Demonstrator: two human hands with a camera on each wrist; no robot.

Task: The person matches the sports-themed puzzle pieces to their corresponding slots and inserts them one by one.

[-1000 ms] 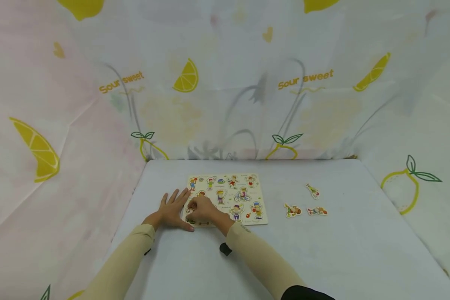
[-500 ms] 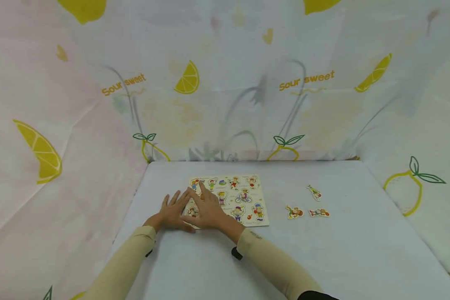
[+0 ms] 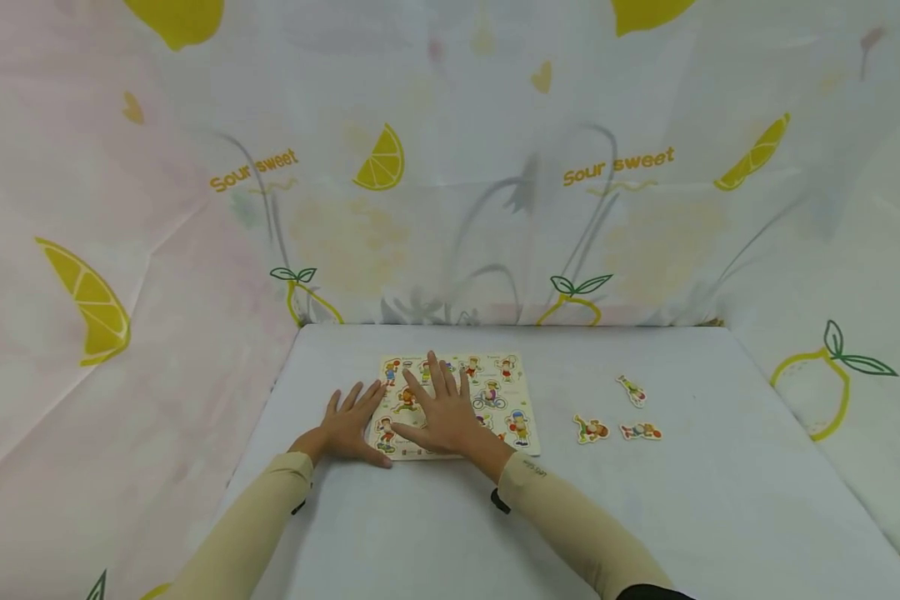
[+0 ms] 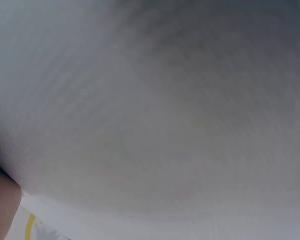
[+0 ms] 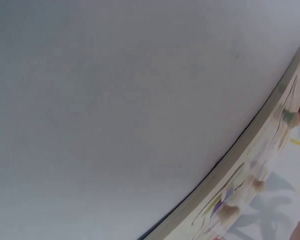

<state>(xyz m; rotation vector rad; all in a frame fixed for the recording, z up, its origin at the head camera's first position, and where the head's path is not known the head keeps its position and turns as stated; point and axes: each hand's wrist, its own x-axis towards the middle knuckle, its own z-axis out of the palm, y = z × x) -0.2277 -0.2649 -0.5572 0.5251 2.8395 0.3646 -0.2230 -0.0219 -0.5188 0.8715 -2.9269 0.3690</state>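
Observation:
A cream puzzle board point(image 3: 531, 417) printed with several cartoon sports figures lies on the white table. My left hand point(image 3: 350, 423) rests at the board's left edge, fingers spread and thumb along the near left corner. Over the board's middle my right hand point(image 3: 448, 417) is spread with straight fingers, hiding some figures beneath it. Neither hand holds anything. Figure pieces such as the ball player point(image 3: 386, 433) and the cyclist point(image 3: 489, 395) sit in the board. In the right wrist view the board's edge point(image 5: 225, 175) crosses the lower right, and the left wrist view shows mostly white tablecloth point(image 4: 140, 125).
Three loose figure pieces lie right of the board: a green one point(image 3: 632, 391) farther back, one point(image 3: 591, 429) nearest the board, and another point(image 3: 641, 431) beside it. A lemon-patterned cloth point(image 3: 465, 233) hangs behind the table point(image 3: 720, 500) and at both sides.
My right hand was pinching at the board's lower left figure. It then opened flat and moved right to the middle, uncovering the left figures. My left hand stayed at the edge.

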